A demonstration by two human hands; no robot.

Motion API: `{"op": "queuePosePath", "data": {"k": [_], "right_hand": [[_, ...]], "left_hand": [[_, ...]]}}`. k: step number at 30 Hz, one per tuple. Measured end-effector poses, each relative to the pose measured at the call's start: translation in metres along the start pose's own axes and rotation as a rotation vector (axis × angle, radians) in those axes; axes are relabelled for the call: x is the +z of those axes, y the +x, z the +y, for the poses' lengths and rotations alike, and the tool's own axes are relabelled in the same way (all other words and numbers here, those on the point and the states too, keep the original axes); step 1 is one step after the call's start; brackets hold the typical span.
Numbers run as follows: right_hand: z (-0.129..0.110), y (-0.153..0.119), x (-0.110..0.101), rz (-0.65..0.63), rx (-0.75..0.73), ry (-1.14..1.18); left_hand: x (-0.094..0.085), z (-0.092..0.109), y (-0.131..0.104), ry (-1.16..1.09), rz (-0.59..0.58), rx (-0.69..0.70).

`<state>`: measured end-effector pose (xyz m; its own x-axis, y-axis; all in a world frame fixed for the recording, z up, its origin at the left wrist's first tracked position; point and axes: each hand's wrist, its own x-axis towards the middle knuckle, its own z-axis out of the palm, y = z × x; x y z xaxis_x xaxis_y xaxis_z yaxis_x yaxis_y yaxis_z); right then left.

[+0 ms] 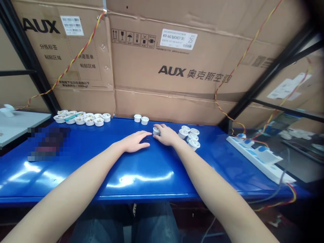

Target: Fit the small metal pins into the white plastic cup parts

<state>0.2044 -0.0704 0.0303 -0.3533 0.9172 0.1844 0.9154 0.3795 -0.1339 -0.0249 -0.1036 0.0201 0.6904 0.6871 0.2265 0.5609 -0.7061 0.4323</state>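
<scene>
My right hand [165,134] is closed around a small white lidded cup [156,131] on the blue table, in the middle of the view. Just left of it, my left hand [136,141] holds nothing, thumb and fingers apart. A tiny dark bit [147,139] lies on the table between the hands. Behind them stand two white lidded cups [141,119]. To the right of my right hand is a cluster of several white lidded cups [194,144]. A larger group of white cups [89,120] sits at the back left, many of them uncovered with small contents.
A teal strip [74,116] lies across the left cups. At the right edge of the blue table [141,165] is a white power strip [260,158] with plugs and red-yellow wires. Large cardboard boxes [141,87] stand behind. A pixelated dark patch covers something at left.
</scene>
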Motion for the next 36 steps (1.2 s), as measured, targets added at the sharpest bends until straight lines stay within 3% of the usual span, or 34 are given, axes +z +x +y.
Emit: {"op": "queuePosePath", "data": {"k": [9,12,15,17,20,25,30,36], "right_hand": [[-0.001,0.006,0.004,0.131,-0.31,0.157],[-0.002,0.004,0.0,0.128,-0.19,0.133],[-0.002,0.0,-0.006,0.041,0.049,0.057],[-0.002,-0.002,-0.008,-0.029,0.102,0.032],[-0.004,-0.001,-0.004,-0.054,-0.004,0.055],[-0.008,0.007,0.012,0.045,-0.236,0.238],[-0.007,0.01,0.02,0.099,-0.172,0.407],[0.001,0.009,0.014,0.15,-0.077,0.493]], "left_hand": [[0.003,-0.017,0.003,0.002,0.219,-0.154],[0.003,-0.019,0.003,-0.026,0.238,-0.167],[0.002,-0.019,0.002,-0.044,0.227,-0.139],[0.002,-0.018,0.002,-0.045,0.213,-0.133],[0.002,-0.018,0.002,-0.038,0.204,-0.128],[0.004,-0.021,0.005,-0.005,0.192,-0.107],[0.001,-0.025,0.008,-0.003,0.259,-0.171],[-0.007,-0.023,0.004,-0.025,0.328,-0.289]]}}
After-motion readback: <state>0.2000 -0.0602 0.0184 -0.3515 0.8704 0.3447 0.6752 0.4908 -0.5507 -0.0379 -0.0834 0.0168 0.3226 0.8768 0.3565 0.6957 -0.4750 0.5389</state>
